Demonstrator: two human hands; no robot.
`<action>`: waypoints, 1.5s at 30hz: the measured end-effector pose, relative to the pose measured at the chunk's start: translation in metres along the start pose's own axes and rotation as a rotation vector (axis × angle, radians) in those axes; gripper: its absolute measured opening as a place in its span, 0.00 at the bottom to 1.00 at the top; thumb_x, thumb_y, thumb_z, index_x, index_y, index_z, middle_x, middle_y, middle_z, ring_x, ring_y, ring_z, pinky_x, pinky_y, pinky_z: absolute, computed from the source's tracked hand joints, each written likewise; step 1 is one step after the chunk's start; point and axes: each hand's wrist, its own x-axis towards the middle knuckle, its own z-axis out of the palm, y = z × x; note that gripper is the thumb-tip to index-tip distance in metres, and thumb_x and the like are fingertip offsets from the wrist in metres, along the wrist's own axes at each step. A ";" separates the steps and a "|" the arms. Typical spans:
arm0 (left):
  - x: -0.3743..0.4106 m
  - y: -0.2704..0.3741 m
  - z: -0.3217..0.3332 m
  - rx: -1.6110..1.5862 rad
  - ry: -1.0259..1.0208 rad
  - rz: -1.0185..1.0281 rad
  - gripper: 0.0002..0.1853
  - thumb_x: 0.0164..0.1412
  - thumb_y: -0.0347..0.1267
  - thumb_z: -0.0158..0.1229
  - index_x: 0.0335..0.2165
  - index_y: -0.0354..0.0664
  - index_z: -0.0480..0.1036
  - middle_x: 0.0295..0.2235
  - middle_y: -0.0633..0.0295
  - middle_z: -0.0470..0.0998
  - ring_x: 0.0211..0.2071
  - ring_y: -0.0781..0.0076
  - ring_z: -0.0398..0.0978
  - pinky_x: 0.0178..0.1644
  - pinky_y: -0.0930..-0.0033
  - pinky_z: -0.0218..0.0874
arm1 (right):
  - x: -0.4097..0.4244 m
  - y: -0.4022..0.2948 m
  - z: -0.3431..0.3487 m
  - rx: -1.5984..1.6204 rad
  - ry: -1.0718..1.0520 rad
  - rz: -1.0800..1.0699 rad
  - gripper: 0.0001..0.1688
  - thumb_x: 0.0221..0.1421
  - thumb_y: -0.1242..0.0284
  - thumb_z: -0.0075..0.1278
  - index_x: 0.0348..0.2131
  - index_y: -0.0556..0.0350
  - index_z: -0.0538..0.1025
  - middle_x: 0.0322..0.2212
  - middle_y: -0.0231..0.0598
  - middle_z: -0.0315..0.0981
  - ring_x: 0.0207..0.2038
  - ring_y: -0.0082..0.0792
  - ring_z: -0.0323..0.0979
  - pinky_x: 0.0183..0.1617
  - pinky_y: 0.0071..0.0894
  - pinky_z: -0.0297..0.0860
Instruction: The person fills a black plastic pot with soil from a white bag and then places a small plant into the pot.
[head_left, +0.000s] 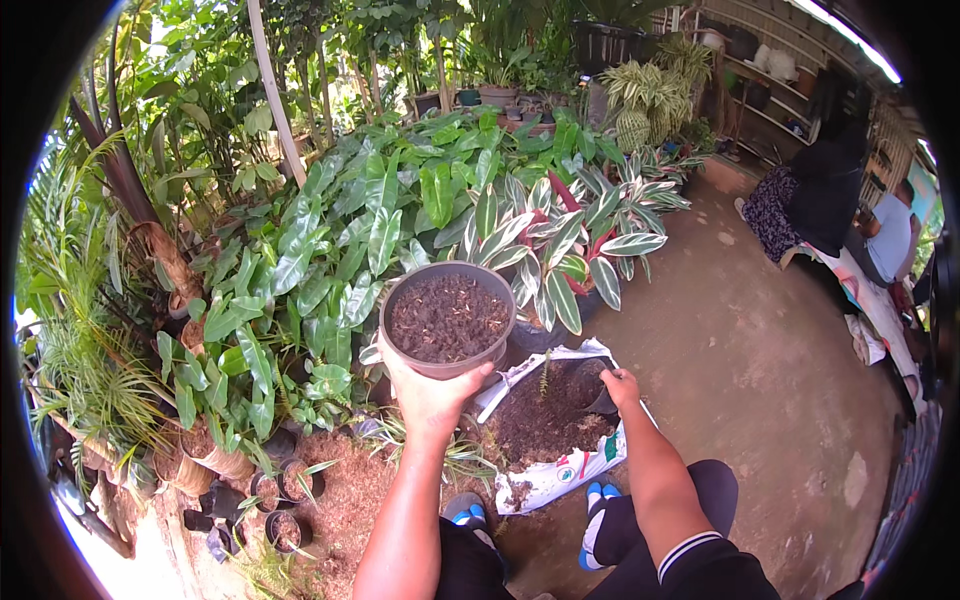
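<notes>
My left hand (431, 394) holds up a round brown plastic pot (448, 367) by its lower side. Dark crumbly potting soil (448, 316) fills it to a little below the rim. Below and to the right lies an opened white sack (551, 480) with dark soil (540, 420) inside. My right hand (621, 386) grips the edge of a dark plastic container (596, 409), which is tilted in the soil at the sack's right side. A small fern frond (544, 375) shows over the soil.
Broad-leaved potted plants (382, 217) and variegated pink-stemmed plants (570, 247) crowd the far side. Small black pots (289, 531) stand at lower left on ground strewn with brown material. A concrete floor (720, 360) runs along the right. A seated person (889, 236) and shelves (772, 97) are farther off.
</notes>
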 end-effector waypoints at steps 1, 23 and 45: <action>-0.001 0.003 0.001 -0.002 -0.012 0.018 0.67 0.26 0.39 0.83 0.62 0.35 0.52 0.56 0.50 0.67 0.58 0.58 0.68 0.66 0.54 0.57 | -0.005 -0.010 -0.012 -0.014 -0.026 -0.029 0.32 0.47 0.55 0.62 0.44 0.62 0.81 0.43 0.50 0.81 0.47 0.44 0.78 0.54 0.40 0.70; -0.032 0.018 0.024 -0.180 -0.277 -0.032 0.68 0.29 0.36 0.83 0.65 0.35 0.48 0.59 0.48 0.65 0.61 0.57 0.66 0.68 0.55 0.55 | -0.079 -0.296 -0.168 0.553 -0.263 -0.526 0.27 0.60 0.70 0.56 0.57 0.61 0.75 0.48 0.42 0.78 0.51 0.30 0.73 0.59 0.32 0.66; -0.049 0.015 0.062 -0.006 -0.401 -0.017 0.70 0.29 0.39 0.84 0.64 0.30 0.46 0.58 0.44 0.66 0.60 0.56 0.68 0.67 0.57 0.57 | -0.147 -0.304 -0.209 0.261 -0.141 -1.073 0.40 0.44 0.55 0.67 0.56 0.49 0.78 0.57 0.52 0.65 0.62 0.50 0.63 0.67 0.46 0.58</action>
